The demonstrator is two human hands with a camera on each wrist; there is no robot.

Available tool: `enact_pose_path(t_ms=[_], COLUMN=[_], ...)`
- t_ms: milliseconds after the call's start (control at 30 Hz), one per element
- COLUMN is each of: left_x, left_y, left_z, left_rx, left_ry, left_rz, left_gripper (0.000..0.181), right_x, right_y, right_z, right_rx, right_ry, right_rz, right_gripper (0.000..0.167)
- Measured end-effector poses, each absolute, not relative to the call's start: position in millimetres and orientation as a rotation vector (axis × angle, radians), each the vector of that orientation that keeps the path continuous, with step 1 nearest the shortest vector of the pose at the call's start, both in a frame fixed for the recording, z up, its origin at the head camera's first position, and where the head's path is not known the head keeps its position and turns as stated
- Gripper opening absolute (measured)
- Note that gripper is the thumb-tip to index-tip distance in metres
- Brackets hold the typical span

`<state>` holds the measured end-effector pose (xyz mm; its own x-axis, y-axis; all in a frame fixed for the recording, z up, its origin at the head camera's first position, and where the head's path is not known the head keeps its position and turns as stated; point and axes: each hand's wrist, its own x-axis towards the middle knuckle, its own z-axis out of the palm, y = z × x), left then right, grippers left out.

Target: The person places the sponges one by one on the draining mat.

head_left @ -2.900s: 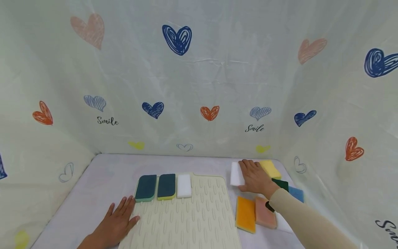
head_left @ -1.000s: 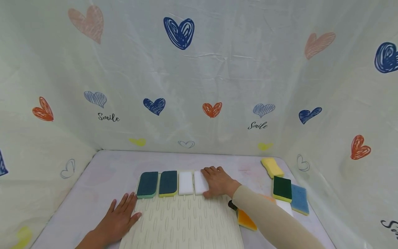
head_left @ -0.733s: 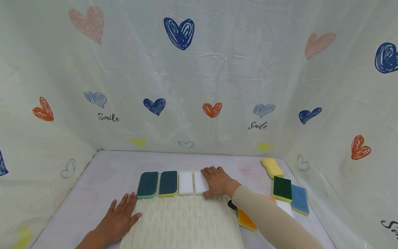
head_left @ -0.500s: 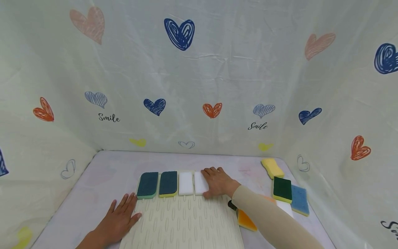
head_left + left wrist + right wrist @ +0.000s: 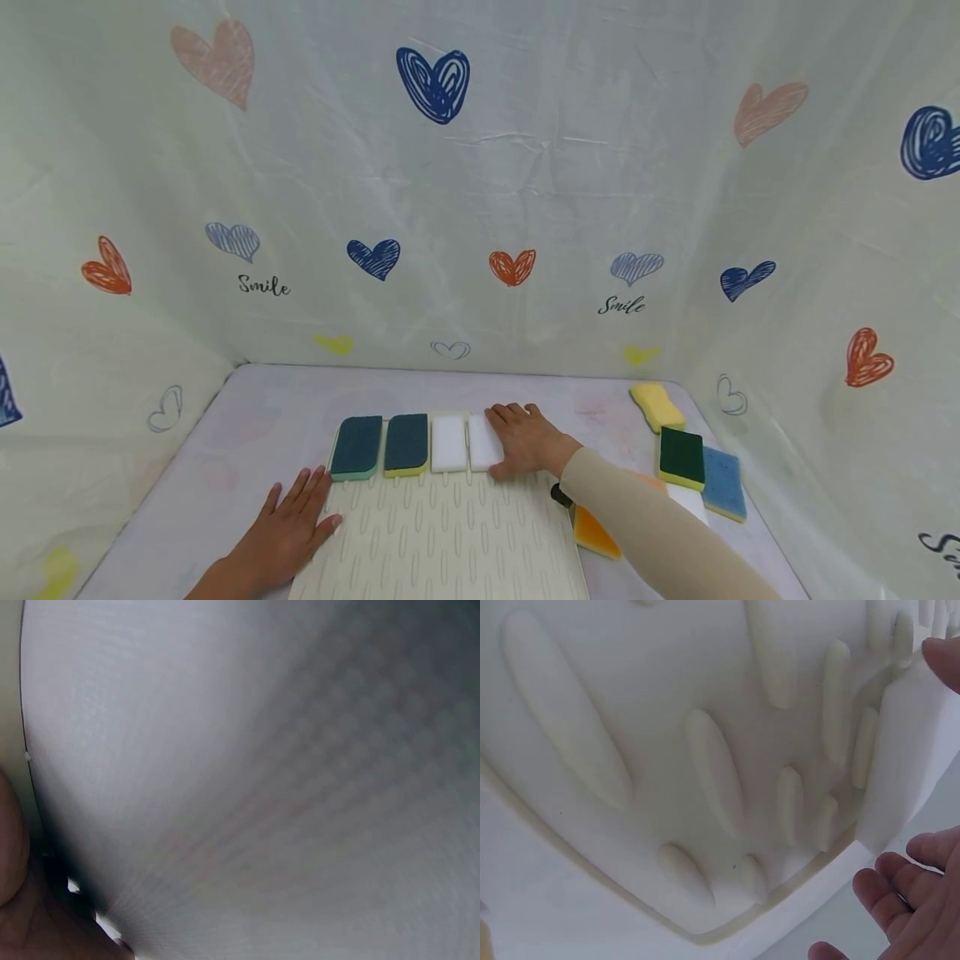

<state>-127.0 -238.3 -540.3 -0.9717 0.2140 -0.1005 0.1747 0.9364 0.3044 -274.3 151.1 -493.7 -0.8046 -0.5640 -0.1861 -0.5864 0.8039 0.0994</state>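
Your right hand point(image 5: 528, 442) covers one side of the white sponge point(image 5: 483, 446) under it. Your sleeve point(image 5: 660, 525) hides much of the orange sponge point(image 5: 592, 535) toward the right edge of the counter point(image 5: 258, 417). The near end of the ribbed board point(image 5: 450, 542) runs off the head view's bottom. The right wrist view crops that hand; the left wrist's grey surface point(image 5: 262, 780) is too blurred to name.

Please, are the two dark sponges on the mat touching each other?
Apart: the head view shows a strip of mat between the left sponge and the right sponge.
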Motion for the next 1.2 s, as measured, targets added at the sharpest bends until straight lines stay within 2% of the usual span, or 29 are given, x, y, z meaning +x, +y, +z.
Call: enact_pose_path(t_ms=[300,567,833,1200], left_x=[-128,-130,-131,-133], left_y=[-234,-235,-237,-240], left_z=[-541,-544,-542,-544], left_rx=[0.297,0.284,0.293,0.285], left_ry=[2.955,2.922,2.934,2.929], left_rz=[0.447,0.479,0.473,0.47], left_gripper=[0.086,0.087,0.085,0.088], right_x=[-276,-280,-287,-294], right_y=[167,200,260,346], right_z=[-476,-460,-445,-418], right_rx=[-0.951,-0.998,-0.975,-0.738], right_ry=[2.893,2.942,3.066,3.133], right_rz=[0.195,0.165,0.225,0.314], right_gripper=[0.095,0.085,0.078,0.079])
